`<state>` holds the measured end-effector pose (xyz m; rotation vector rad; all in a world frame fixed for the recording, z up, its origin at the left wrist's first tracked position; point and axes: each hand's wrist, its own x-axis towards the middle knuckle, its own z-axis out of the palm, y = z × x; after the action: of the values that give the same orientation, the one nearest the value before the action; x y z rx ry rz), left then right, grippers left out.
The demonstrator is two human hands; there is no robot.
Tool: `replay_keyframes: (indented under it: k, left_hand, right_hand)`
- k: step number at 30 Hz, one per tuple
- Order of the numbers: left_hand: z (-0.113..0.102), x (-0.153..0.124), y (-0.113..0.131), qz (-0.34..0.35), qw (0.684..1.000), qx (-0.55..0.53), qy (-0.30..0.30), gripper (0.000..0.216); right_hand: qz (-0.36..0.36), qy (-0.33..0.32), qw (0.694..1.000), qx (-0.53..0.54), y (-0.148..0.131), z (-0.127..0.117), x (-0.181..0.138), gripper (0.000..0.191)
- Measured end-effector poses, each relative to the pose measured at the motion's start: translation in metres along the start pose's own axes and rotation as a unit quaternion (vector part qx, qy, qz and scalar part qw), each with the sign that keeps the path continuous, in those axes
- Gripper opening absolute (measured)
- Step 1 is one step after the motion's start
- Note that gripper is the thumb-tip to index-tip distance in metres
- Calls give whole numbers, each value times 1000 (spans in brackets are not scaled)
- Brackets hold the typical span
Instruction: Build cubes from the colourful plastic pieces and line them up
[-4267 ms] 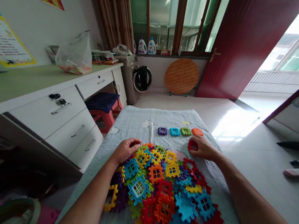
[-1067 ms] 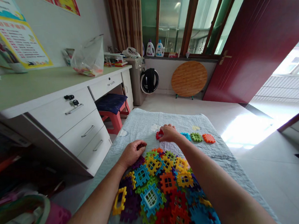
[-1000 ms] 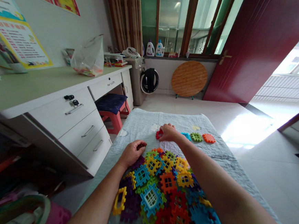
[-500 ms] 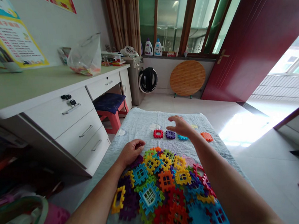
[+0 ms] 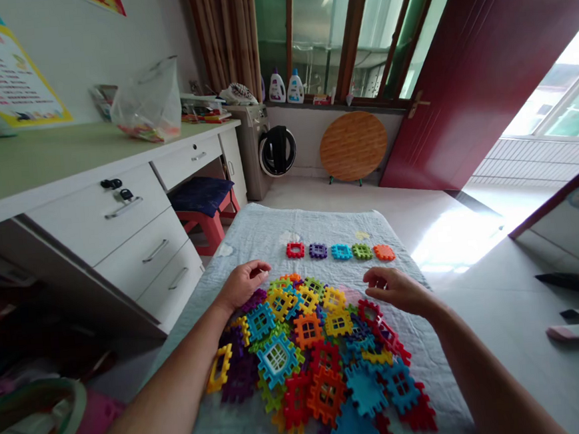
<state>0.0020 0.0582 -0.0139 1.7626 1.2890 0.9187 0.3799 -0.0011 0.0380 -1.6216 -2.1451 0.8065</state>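
A heap of colourful plastic interlocking building blocks (image 5: pixel 308 331), square with toothed edges, lies on the cloth between my arms. My left hand (image 5: pixel 245 284) rests at the heap's upper left, fingers loosely bent and nothing seen in them. To the right of the heap, my right hand (image 5: pixel 395 289) hovers with fingers half bent and apart, empty. Beyond both hands runs a row of single blocks: red (image 5: pixel 295 250), purple (image 5: pixel 317 250), light blue (image 5: pixel 342 251), green (image 5: pixel 362 251) and orange (image 5: pixel 384 252). Neither hand touches the row.
A pale blue cloth (image 5: pixel 250 230) covers the surface under the blocks. On the left stands a desk (image 5: pixel 64 158) with drawers and a plastic bag (image 5: pixel 153 104). A stool (image 5: pixel 202 197), a washing machine (image 5: pixel 252 153) and a round wooden tabletop (image 5: pixel 353 145) stand farther back.
My right hand has drawn back from above the row toward me and to the right, uncovering the light blue and green blocks. My left hand stays beside the heap. The view has shifted slightly.
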Motion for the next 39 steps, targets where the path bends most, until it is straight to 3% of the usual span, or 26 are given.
replay_keyframes:
  k: [3, 10, 16, 19, 22, 27, 31, 35, 39]
  left_hand:
    - [-2, -1, 3, -18, 998, -58, 13, 31]
    - [-6, -4, 7, -41, 996, -75, 13, 34]
    - [-6, -5, 6, -42, 996, -69, 34, 32]
    - [-5, -4, 3, -37, 996, -71, 31, 32]
    - [-5, -3, 1, -32, 997, -68, 29, 33]
    - [-4, -3, 2, -31, 997, -69, 33, 34]
    - [-3, -4, 2, -28, 997, -70, 36, 35]
    - [-4, -4, 2, -29, 998, -57, 30, 35]
    - [-4, -4, 3, -32, 998, -50, 24, 35]
  right_hand:
    - [12, -33, 998, 61, 3, 8, -5, 16]
    - [43, -1, 994, 100, 13, 26, 1, 14]
    - [11, -90, 991, 99, 10, 9, -10, 26]
    - [7, -105, 993, 48, 8, -2, -18, 29]
    - [24, -116, 993, -10, 6, -11, -24, 26]
    - [58, -187, 980, -41, 2, -10, -27, 15]
    - [53, -177, 978, -93, 0, -2, -24, 5]
    - [43, -171, 982, -72, 4, -1, -23, 7]
    - [31, -102, 994, -28, 8, 0, -21, 6]
